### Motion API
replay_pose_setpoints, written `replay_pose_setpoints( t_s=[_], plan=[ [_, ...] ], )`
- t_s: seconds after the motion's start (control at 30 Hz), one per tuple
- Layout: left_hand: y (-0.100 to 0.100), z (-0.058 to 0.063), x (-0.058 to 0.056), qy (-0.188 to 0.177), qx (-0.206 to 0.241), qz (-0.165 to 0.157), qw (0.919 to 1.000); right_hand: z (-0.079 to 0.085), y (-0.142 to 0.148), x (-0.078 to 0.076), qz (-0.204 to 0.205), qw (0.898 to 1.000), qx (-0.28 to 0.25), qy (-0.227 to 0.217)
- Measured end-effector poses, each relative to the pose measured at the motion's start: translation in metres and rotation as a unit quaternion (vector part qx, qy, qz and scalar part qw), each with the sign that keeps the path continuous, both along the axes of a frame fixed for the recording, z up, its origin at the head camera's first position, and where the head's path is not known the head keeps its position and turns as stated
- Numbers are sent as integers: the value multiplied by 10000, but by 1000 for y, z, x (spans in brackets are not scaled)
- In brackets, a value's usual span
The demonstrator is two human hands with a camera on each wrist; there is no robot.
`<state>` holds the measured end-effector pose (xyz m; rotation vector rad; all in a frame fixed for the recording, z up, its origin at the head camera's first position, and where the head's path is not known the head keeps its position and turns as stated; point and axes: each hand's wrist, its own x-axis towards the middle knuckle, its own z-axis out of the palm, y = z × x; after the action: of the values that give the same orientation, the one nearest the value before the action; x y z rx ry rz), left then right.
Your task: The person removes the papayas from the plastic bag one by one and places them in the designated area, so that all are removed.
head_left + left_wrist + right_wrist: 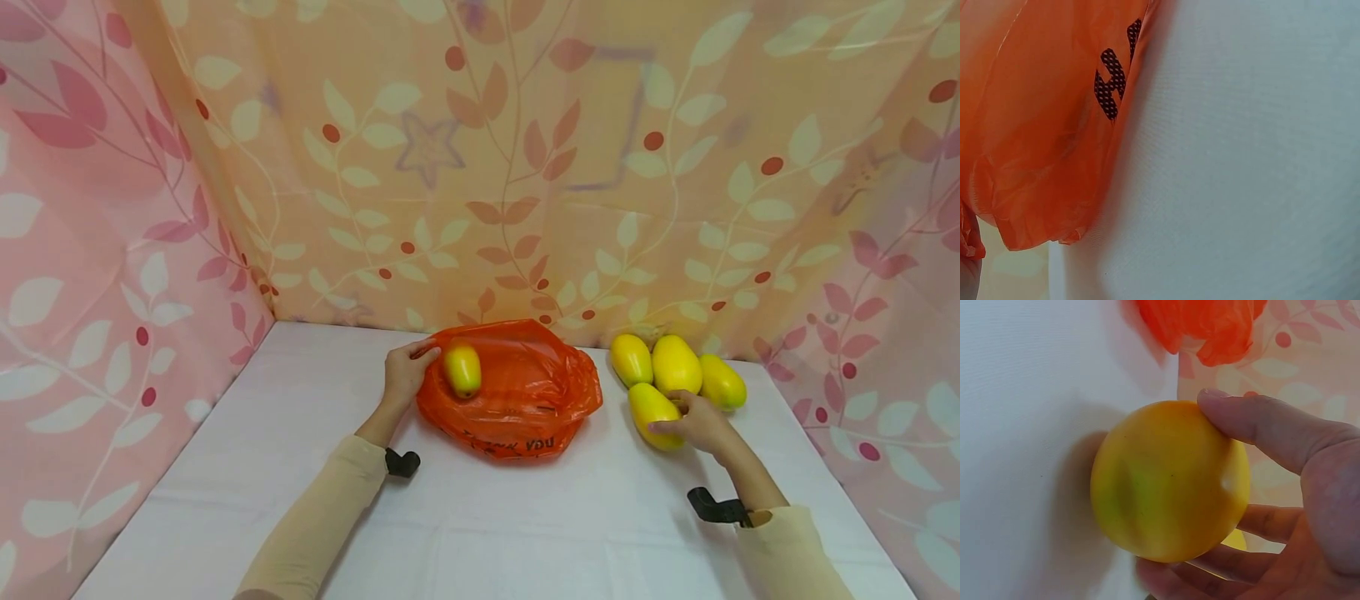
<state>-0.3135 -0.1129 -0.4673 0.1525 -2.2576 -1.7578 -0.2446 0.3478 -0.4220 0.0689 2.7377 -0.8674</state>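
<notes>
Nearest the camera lie my beige sleeves [322, 517], at near left and near right. My right hand [705, 423] holds a yellow fruit [649, 415], thumb and fingers on opposite sides; whether it is clear of the white table [480, 533] I cannot tell. My left hand [405, 373] pinches the left edge of an orange plastic bag [525, 408]. A single fruit [462, 371] lies at the bag's left part; inside or on top, undetermined. Three other fruits [677, 364] sit close together at far right, just beyond the held one. A leafy curtain [510, 275] hangs at the far side. Assessment: the step in hand appears to be taking up fruit while steadying the bag. The next move calls for a firm right grip, a lift clear of the neighbours, and a steady bag edge.
</notes>
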Motion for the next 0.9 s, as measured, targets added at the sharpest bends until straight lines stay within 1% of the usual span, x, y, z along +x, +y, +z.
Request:
replay_pose_setpoints(
  t_s=[0.17, 0.47, 0.7, 0.9],
  plan=[
    [0, -1, 0, 3, 4, -1, 10000, -3, 0, 1, 26, 9999, 75, 61],
    [-1, 1, 2, -87, 105, -89, 9999, 0, -2, -2, -87, 9999, 54, -84],
    [-1, 1, 1, -76, 47, -88, 9999, -1, -5, -1, -208, 9996, 75, -169],
    [-1, 0, 1, -62, 27, -83, 9999, -1, -6, 0, -222, 9996, 77, -131]
  ],
)
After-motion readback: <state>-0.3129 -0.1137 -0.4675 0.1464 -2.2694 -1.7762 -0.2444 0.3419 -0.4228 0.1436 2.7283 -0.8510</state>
